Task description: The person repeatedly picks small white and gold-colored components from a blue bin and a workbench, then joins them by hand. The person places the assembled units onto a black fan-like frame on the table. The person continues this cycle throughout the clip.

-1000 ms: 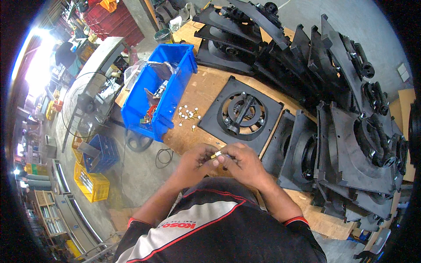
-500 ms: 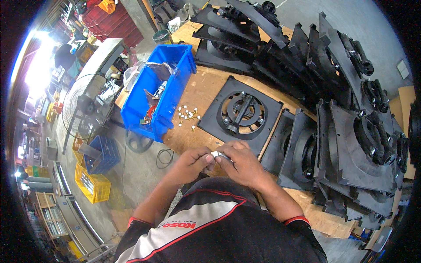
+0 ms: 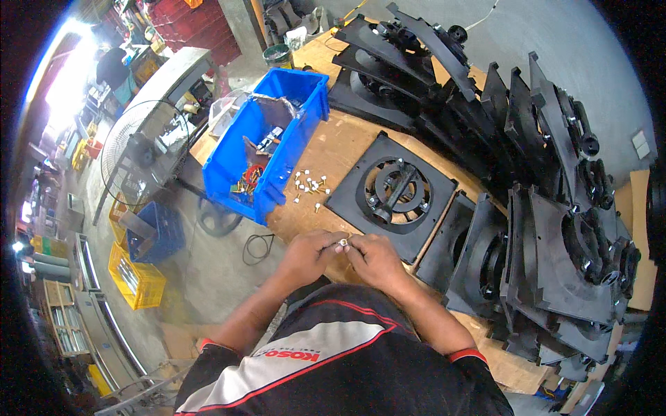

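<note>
Together, the two hands meet in front of the person's belly, by the near edge of the table (image 3: 338,142). The left hand (image 3: 304,258) and the right hand (image 3: 377,260) both pinch one small piece (image 3: 343,243). It is white and gold, and it sits between their fingertips. The fingers of each hand are pressed close on it, and they hide some of it.

Just past the hands, a bit to the right, a black plate (image 3: 355,187) lies flat on the table. It has a round ring and a bar in its middle. To the left of the plate is a loose bunch of bits (image 3: 313,184), white and gold too.

Next to the bits is a blue bin (image 3: 290,163). More small things lie inside it, and some are red. On the right, lots of black plates (image 3: 565,256) lean on each other in a stack. More are piled at the back.

On the left, away from the table, are a fan (image 3: 141,150) and a yellow crate (image 3: 135,279) on the floor (image 3: 215,277).
</note>
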The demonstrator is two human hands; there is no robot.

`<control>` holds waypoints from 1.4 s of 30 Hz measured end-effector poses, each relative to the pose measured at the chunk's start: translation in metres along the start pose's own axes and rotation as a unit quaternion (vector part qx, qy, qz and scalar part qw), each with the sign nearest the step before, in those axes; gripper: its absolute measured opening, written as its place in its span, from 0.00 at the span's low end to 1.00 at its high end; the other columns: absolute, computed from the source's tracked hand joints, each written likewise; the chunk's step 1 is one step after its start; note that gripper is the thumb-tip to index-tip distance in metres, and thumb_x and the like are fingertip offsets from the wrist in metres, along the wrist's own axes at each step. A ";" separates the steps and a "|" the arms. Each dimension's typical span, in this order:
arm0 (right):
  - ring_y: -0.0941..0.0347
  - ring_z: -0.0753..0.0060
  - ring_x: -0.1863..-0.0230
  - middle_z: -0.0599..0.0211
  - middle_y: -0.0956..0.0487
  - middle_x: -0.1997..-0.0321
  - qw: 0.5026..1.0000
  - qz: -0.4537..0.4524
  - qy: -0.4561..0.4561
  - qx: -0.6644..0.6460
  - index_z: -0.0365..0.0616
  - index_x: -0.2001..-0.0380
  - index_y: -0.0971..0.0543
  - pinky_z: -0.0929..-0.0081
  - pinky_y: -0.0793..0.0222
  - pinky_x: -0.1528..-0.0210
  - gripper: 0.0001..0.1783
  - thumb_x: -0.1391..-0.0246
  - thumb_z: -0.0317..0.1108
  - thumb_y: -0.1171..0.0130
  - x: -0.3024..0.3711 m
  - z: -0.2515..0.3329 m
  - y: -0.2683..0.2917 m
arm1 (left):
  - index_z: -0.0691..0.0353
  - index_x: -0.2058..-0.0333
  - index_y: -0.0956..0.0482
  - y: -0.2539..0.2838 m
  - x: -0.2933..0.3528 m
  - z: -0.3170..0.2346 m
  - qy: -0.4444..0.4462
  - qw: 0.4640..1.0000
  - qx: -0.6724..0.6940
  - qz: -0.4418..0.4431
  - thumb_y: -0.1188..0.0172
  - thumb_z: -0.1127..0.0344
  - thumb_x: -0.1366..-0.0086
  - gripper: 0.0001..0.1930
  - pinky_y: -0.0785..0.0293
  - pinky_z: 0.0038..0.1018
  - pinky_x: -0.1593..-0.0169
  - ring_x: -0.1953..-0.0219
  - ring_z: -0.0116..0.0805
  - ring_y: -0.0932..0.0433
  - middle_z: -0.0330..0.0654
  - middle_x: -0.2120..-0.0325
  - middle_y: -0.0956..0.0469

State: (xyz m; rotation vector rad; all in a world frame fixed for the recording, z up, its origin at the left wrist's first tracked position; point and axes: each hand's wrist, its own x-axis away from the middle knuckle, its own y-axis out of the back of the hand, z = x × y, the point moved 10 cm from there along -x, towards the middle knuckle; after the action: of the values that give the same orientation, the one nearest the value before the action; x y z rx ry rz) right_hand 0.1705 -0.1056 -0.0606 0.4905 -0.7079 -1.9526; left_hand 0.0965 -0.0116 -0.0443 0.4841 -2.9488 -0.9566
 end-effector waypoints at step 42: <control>0.20 0.66 0.72 0.59 0.18 0.76 0.947 -0.064 -0.316 0.003 0.38 0.64 0.21 0.69 0.28 0.66 0.12 0.35 0.37 0.47 -0.018 -0.033 -0.041 | 0.59 0.54 0.18 0.079 -0.041 0.089 -0.081 0.979 0.050 0.179 0.38 0.61 0.39 0.15 0.25 0.42 0.47 0.51 0.49 0.20 0.52 0.55 0.20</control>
State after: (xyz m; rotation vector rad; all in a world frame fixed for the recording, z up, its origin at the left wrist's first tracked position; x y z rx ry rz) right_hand 0.1720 -0.0831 -0.1115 -0.1120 -1.1002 -2.2463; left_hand 0.1041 0.1116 -0.0678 -0.1341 -3.0805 -0.8424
